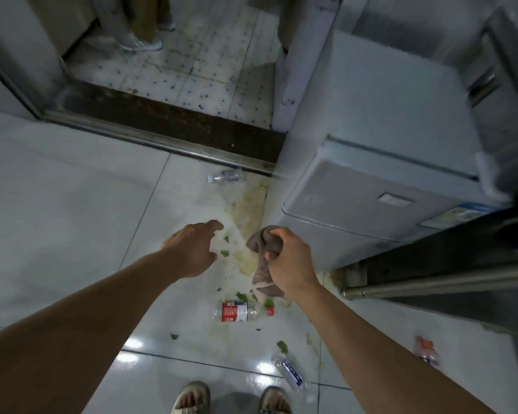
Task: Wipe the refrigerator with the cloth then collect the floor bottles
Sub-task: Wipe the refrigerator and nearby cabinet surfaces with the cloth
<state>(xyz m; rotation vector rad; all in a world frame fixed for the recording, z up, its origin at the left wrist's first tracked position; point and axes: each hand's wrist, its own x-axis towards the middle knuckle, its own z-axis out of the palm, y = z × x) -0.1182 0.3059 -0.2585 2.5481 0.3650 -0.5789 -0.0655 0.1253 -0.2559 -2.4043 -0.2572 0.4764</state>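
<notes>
Gripping cloth, apparently bunched: right hand.

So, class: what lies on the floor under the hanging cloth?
Below the cloth, gripped by the right hand, show green scraps and a red-labelled bottle. Floor directly behind the cloth is covered.

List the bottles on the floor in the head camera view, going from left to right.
Clear bottle by the door threshold → red-labelled bottle → blue-labelled clear bottle near the feet → blurred red-labelled bottle at far right.
</notes>
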